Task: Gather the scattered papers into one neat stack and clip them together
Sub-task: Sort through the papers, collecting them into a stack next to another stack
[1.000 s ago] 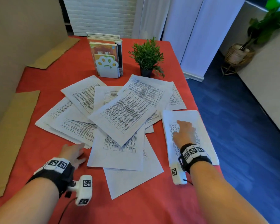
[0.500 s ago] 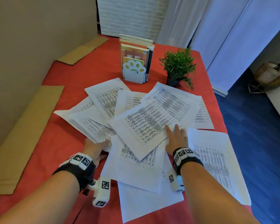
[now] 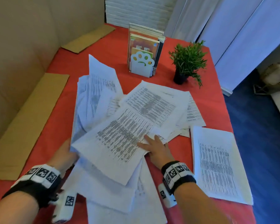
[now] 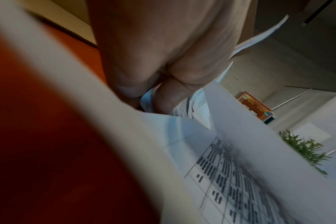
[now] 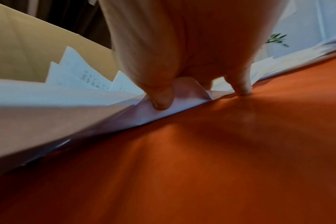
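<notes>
Printed white papers (image 3: 120, 139) lie in a loose overlapping heap on the red tablecloth (image 3: 205, 101). My left hand (image 3: 68, 153) is at the heap's left edge, its fingertips hidden under the sheets. The left wrist view shows paper edges (image 4: 148, 97) pinched between thumb and fingers. The left-side sheets (image 3: 97, 88) stand lifted and bunched. My right hand (image 3: 152, 143) lies flat with straight fingers on the heap's right edge. In the right wrist view its thumb (image 5: 162, 101) presses a paper corner down. One sheet (image 3: 217, 165) lies apart at the right.
A white paw-shaped bookend with books (image 3: 142, 65) and a small potted plant (image 3: 187, 62) stand behind the papers. Cardboard strips (image 3: 23, 120) lie along the left wall. The table's right edge (image 3: 229, 120) drops to a blue floor.
My left hand has pushed further under the left sheets, which have risen and bunched toward the middle. My right hand still presses the heap's right edge.
</notes>
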Tool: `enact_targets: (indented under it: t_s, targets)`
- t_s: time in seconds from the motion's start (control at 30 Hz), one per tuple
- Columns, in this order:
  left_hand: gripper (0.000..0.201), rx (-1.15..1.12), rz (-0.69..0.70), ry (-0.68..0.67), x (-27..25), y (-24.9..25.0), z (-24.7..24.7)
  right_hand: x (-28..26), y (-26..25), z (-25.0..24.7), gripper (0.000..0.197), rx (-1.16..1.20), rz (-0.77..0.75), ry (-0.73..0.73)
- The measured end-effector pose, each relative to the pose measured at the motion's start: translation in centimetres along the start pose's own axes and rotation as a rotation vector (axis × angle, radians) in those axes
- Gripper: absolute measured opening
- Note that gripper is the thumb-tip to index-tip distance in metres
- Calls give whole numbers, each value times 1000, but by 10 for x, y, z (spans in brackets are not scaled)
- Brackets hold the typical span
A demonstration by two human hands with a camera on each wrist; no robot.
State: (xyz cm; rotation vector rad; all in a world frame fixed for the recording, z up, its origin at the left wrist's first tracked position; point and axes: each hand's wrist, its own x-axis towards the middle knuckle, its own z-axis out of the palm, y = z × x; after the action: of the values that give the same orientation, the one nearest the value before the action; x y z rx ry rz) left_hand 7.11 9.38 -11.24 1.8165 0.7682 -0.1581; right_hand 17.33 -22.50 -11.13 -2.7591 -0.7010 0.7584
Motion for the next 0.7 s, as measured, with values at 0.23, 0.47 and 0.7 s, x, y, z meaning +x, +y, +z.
enact_targets:
  t_s: [0.23,0.47,0.7]
  targets:
    - [51,-199,-35,-151,-58,-22,-21,-44,-32,16,78,-23,-63,-104]
    - [54,-41,-124,45,-67,-58,-27,-76,-41,8,70,55,54,-115]
    - [51,414,156,333,-76,-3,-13,-74,-49,5,41,360,366,62]
